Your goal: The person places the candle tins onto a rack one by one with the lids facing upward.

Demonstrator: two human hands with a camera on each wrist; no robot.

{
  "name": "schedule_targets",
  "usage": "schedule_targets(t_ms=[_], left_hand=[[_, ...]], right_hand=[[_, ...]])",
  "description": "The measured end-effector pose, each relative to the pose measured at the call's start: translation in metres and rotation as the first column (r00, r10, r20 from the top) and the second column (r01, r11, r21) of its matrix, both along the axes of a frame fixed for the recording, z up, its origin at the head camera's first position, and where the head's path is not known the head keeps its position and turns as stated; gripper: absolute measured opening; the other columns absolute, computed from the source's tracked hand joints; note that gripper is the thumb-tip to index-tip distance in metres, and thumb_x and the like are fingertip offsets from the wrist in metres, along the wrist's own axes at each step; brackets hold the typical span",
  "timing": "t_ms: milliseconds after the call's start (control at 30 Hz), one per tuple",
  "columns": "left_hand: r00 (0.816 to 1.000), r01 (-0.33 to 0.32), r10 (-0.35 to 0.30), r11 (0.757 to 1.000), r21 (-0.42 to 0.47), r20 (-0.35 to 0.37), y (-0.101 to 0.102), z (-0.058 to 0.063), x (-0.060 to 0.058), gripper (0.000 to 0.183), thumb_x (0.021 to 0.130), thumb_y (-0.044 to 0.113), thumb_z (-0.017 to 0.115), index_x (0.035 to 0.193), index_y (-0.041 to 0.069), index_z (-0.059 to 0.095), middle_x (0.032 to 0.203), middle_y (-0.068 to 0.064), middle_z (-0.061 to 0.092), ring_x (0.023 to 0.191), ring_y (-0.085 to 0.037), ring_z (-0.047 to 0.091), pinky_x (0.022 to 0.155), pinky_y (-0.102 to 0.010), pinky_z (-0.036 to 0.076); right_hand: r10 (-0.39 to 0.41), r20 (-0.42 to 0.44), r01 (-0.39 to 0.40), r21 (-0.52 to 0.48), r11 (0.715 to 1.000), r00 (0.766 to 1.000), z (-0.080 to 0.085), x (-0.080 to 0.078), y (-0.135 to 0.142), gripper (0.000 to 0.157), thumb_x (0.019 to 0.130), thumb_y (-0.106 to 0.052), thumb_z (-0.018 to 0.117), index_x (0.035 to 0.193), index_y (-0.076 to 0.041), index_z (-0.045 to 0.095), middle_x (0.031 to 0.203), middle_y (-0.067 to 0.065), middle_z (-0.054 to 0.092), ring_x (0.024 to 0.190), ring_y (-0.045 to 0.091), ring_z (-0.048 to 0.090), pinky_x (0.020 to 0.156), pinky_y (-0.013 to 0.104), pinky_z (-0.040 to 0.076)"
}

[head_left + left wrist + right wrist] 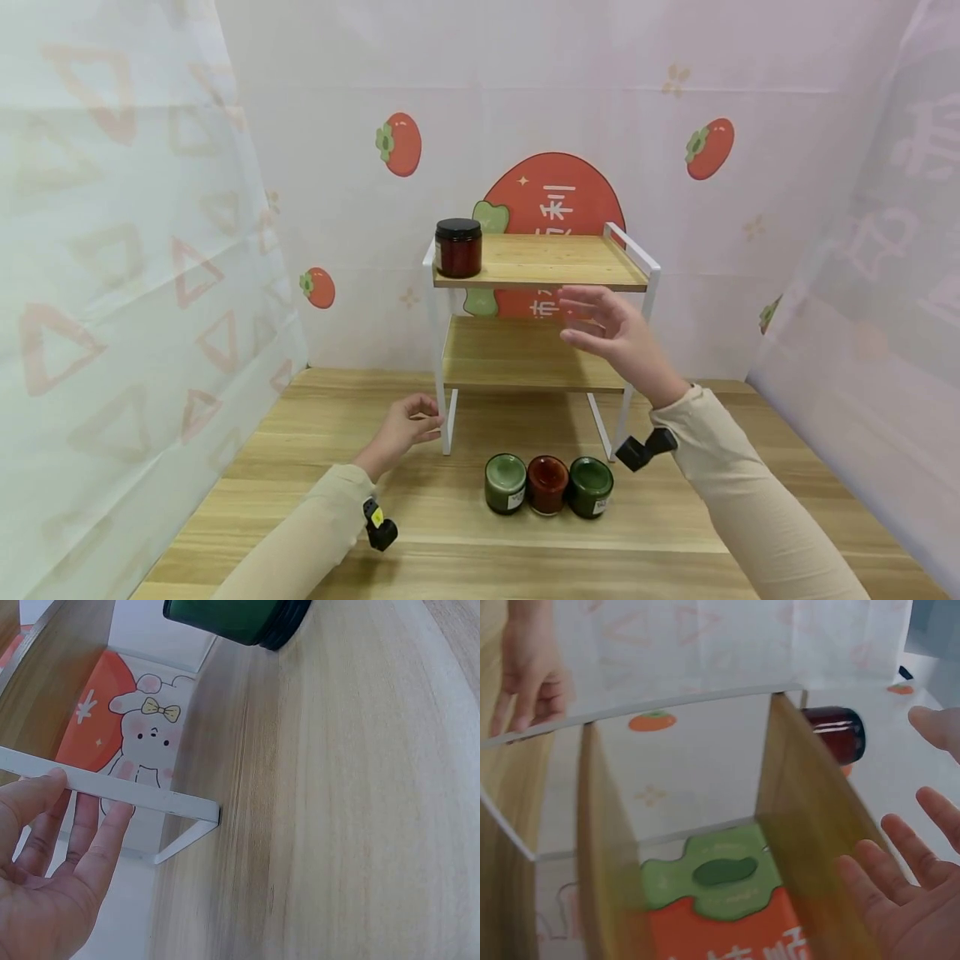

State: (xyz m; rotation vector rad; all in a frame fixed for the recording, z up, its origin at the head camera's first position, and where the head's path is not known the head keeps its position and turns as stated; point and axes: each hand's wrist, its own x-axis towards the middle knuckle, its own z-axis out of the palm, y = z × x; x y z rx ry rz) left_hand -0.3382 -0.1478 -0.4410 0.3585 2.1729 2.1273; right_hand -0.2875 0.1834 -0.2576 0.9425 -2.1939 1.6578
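- Nearest, two pale sleeves (300,533) reach in over the wooden bench (420,554), each with a small black device at the wrist.
- On the bench, in front of the shelf, three short glass jars stand side by side in a close row: a light green jar (505,482), a red-brown jar (547,485) and a dark green jar (591,485). Their bases face up; the two green ones carry white labels. The left wrist view shows a green jar with its black lid at the bench.
- The left hand (403,429) lightly pinches the shelf's white front leg (150,798), thumb on one side and fingers on the other, low down near the bench.
- The right hand (618,337) is raised before the right part of the shelf, just below the top board's level. Its fingers are spread and loosely bent, the thumb apart, and it holds nothing.
- The shelf (551,260) stands upright on the bench, with two wooden boards in a white frame.
- On the top board, at the left end, a dark red jar (458,257) stands upright, its black lid on.
- Farthest, a pale cloth backdrop (337,167) shows red fruit prints and white characters.
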Motion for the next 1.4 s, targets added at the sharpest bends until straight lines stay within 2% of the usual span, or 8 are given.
schedule_targets(t_ms=[233, 400, 667, 900, 1067, 1200, 1333, 1400], left_hand=[[1.0, 0.007, -0.007, 1.0, -0.002, 0.0, -0.001, 0.0, 0.002, 0.016, 0.09, -0.006, 0.062, 0.104, -0.009, 0.054, 0.095, -0.005, 0.059, 0.089, -0.018, 0.063, 0.092, -0.047, 0.056], [1.0, 0.028, -0.028, 0.999, -0.018, 0.003, -0.002, 0.001, 0.002, 0.017, 0.091, -0.004, 0.062, 0.105, -0.008, 0.054, 0.097, -0.006, 0.057, 0.095, -0.022, 0.062, 0.094, -0.048, 0.055], [0.999, 0.035, -0.035, 0.999, -0.033, -0.002, -0.003, 0.003, 0.004, 0.017, 0.092, -0.002, 0.062, 0.106, -0.007, 0.054, 0.099, -0.009, 0.057, 0.1, -0.028, 0.061, 0.094, -0.046, 0.056], [1.0, 0.023, -0.023, 0.999, -0.034, 0.006, -0.001, 0.002, 0.003, 0.016, 0.091, -0.004, 0.061, 0.106, -0.007, 0.054, 0.1, -0.01, 0.056, 0.101, -0.029, 0.061, 0.092, -0.042, 0.057], [1.0, 0.013, -0.012, 0.999, -0.033, 0.014, -0.001, 0.002, 0.002, 0.016, 0.091, -0.003, 0.063, 0.105, -0.006, 0.055, 0.1, -0.009, 0.056, 0.101, -0.029, 0.061, 0.09, -0.039, 0.058], [1.0, 0.013, -0.012, 0.999, -0.031, 0.01, -0.001, 0.002, 0.001, 0.016, 0.091, -0.003, 0.062, 0.105, -0.007, 0.055, 0.1, -0.01, 0.056, 0.1, -0.028, 0.061, 0.091, -0.04, 0.058], [1.0, 0.011, -0.011, 0.999, -0.034, -0.002, -0.001, 0.002, 0.002, 0.016, 0.091, -0.004, 0.062, 0.105, -0.007, 0.055, 0.1, -0.01, 0.056, 0.1, -0.029, 0.061, 0.09, -0.04, 0.058], [1.0, 0.008, -0.008, 0.999, -0.039, -0.007, -0.001, 0.002, 0.002, 0.015, 0.091, -0.004, 0.062, 0.105, -0.006, 0.055, 0.099, -0.009, 0.056, 0.1, -0.03, 0.061, 0.089, -0.039, 0.059]], right_hand=[[0.018, 0.007, -0.018, -0.012, 1.0, 1.0, -0.041, 0.003, 0.017, 0.051, 0.088, -0.002, 0.069, 0.134, 0.003, 0.046, 0.137, 0.002, 0.053, 0.124, 0.005, 0.052, 0.1, 0.027, 0.052], [0.025, 0.021, -0.025, -0.001, 1.0, 0.999, -0.067, 0.004, 0.028, 0.05, 0.088, 0.0, 0.068, 0.132, 0.007, 0.045, 0.13, -0.008, 0.055, 0.121, 0.002, 0.053, 0.099, 0.027, 0.053], [-0.022, 0.086, 0.013, 0.099, 0.995, 0.996, -0.107, 0.011, 0.042, 0.048, 0.09, -0.005, 0.068, 0.132, 0.005, 0.047, 0.133, 0.028, 0.05, 0.114, 0.001, 0.057, 0.097, 0.017, 0.051], [-0.064, 0.148, 0.039, 0.163, 0.986, 0.987, -0.142, 0.014, 0.053, 0.048, 0.089, -0.01, 0.07, 0.13, 0.005, 0.05, 0.13, 0.024, 0.054, 0.108, -0.004, 0.058, 0.094, 0.018, 0.052], [-0.076, 0.223, 0.032, 0.193, 0.981, 0.972, -0.162, 0.016, 0.059, 0.051, 0.088, -0.012, 0.072, 0.13, 0.006, 0.049, 0.13, 0.025, 0.055, 0.108, -0.005, 0.057, 0.097, 0.029, 0.054], [-0.069, 0.255, 0.012, 0.219, 0.976, 0.964, -0.172, 0.017, 0.062, 0.055, 0.087, -0.015, 0.072, 0.13, 0.009, 0.048, 0.131, 0.03, 0.052, 0.115, 0.014, 0.059, 0.098, 0.032, 0.054], [-0.053, 0.293, -0.017, 0.233, 0.972, 0.955, -0.18, 0.018, 0.065, 0.057, 0.088, -0.017, 0.072, 0.131, 0.01, 0.046, 0.132, 0.034, 0.049, 0.121, 0.045, 0.052, 0.093, 0.024, 0.054], [-0.051, 0.318, -0.028, 0.24, 0.97, 0.947, -0.183, 0.019, 0.065, 0.058, 0.088, -0.018, 0.072, 0.132, 0.009, 0.045, 0.134, 0.034, 0.048, 0.122, 0.05, 0.048, 0.091, 0.02, 0.053]])
